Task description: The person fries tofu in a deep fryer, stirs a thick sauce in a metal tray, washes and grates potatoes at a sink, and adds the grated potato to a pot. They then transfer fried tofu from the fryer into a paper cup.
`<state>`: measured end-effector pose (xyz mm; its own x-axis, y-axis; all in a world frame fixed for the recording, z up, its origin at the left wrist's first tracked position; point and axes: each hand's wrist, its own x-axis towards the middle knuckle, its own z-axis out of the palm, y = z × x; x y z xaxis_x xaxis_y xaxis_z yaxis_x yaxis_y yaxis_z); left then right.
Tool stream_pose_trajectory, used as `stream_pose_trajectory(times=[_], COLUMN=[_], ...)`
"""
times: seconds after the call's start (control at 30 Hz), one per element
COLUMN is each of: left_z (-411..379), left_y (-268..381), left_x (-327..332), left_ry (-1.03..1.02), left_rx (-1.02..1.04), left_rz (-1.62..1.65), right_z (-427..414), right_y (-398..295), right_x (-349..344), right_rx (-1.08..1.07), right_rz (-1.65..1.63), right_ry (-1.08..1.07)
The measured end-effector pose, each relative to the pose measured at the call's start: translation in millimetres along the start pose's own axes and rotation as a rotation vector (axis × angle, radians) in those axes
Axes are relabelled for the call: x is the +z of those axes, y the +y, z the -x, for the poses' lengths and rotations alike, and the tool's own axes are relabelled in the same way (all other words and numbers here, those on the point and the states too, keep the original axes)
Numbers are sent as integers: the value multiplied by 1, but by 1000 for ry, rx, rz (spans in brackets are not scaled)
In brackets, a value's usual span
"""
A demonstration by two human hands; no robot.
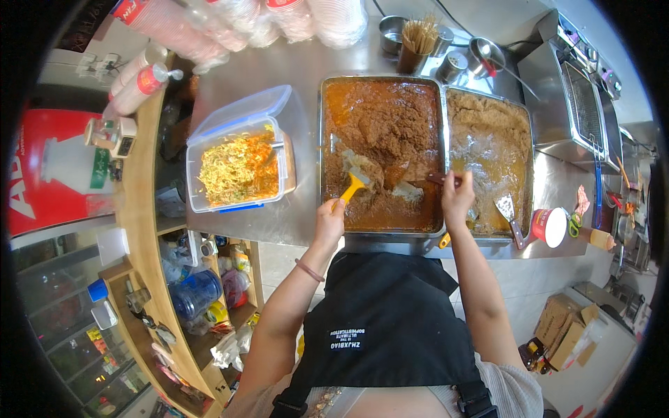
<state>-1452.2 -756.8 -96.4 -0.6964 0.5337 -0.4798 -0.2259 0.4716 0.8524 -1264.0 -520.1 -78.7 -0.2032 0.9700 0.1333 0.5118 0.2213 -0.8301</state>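
My left hand (330,223) grips the yellow handle of a scraper (356,183). Its blade rests in a brown, crumbly mixture (402,117) wet with reddish-brown sauce. This mixture fills a deep steel tray (384,78). Over the tray's right rim, my right hand (458,197) holds a dark-handled spatula (437,178), which points left into the same mixture; its blade is hard to make out. A second steel tray (532,157) adjoins on the right, holding a paler brown mass (486,117) and oily liquid. A wood-handled metal scraper (512,219) lies across its near right corner.
Left of the trays stands a lidded plastic tub (240,204) of shredded vegetables, its lid raised. A red-and-white paper tub (549,228) and green-handled scissors (575,224) sit at right. Behind are a skewer holder (415,57), metal pots (393,34) and stacked cups (337,21). A fryer (569,99) stands back right.
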Motion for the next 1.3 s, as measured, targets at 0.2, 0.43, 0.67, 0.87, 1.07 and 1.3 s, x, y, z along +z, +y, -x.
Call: stream_pose_trajectory(times=[0.2, 0.43, 0.67, 0.87, 1.07, 1.3], left_z=[68, 63, 15, 21, 26, 83], left_y=[10, -113, -73, -54, -49, 7], left_x=[-27, -46, -73, -54, -55, -42], left_ry=[52, 335, 148, 165, 164, 193], left_rx=[-250, 122, 95, 108, 55, 469], left_rz=[243, -291, -313, -359, -371, -613], right_z=[51, 120, 138, 149, 161, 187], right_y=[16, -7, 19, 11, 23, 39], right_x=[-70, -75, -39, -38, -39, -118], right_rx=[214, 1262, 1400, 1338, 1334, 672], right_rz=[-70, -709, -1212, -1190, -1177, -384], right_ry=[-53, -543, -356, -353, -358, -753])
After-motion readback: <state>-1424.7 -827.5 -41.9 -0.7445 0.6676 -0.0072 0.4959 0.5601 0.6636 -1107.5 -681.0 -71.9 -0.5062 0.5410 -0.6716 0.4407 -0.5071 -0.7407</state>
